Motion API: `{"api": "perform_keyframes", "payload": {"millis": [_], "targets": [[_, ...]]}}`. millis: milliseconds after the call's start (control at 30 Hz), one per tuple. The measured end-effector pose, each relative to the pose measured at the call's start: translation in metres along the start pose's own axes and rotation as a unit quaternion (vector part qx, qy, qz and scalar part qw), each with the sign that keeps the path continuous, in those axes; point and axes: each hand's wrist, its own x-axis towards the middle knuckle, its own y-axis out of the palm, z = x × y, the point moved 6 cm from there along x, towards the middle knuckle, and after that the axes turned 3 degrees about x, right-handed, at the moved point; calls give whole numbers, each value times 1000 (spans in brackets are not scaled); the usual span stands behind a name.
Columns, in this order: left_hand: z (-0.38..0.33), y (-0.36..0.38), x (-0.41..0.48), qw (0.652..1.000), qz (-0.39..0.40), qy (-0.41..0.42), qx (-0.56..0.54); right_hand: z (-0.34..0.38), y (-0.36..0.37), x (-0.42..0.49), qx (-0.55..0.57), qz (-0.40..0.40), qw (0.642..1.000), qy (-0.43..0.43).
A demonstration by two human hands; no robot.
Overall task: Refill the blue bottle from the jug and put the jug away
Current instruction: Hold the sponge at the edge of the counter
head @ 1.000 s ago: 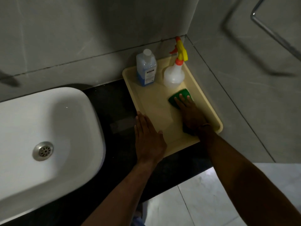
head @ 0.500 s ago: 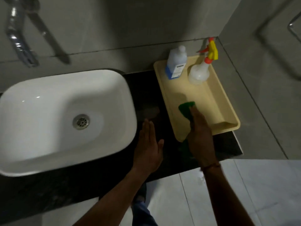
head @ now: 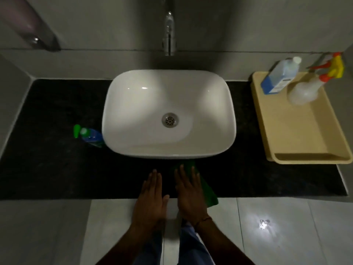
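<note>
A small blue bottle (head: 91, 136) with a green cap lies tilted on the black counter (head: 53, 169), against the left side of the white sink (head: 133, 104). The jug (head: 278, 77), clear with a white cap and a blue label, stands at the back of the beige tray (head: 305, 156) on the right. My left hand (head: 150, 197) lies flat and empty on the counter's front edge. Beside it my right hand (head: 189, 196) presses flat on a green cloth (head: 209, 194) in front of the sink. Both hands are far from the bottle and the jug.
A clear spray bottle (head: 303, 92) with an orange and yellow trigger stands on the tray next to the jug. A chrome tap (head: 169, 35) hangs over the sink. Grey tiled walls close in the counter on both sides; pale floor tiles lie below.
My right hand has dragged the green cloth off the tray and left along the counter to the front of the sink. My left hand moved left with it. The view swung left.
</note>
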Motion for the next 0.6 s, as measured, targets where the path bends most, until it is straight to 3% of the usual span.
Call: {"api": "perform_keyframes", "payload": {"millis": [100, 200, 267, 333, 433, 500, 600], "targets": [[39, -11, -15, 1000, -18, -19, -3, -17, -4, -21, -51, 12, 998, -43], [61, -15, -20, 999, -17, -38, -5, -35, -17, -8, -50, -7, 997, 61], [68, -20, -22, 999, -22, -39, -2, -1, -4, 19, -29, -12, 991, 130], [76, -24, -23, 998, -38, -42, -12, 54, 19, 30, -24, 9, 995, 99], [95, -27, -27, 997, -56, -48, -26, 80, 38, 11, -73, 34, 996, -39], [110, -28, -28, 996, -54, -59, -30, 64, 26, -1, -81, 32, 996, -32], [133, -30, -30, 994, -48, -88, -35, 77, 23, 25, -55, 16, 997, 58]]}}
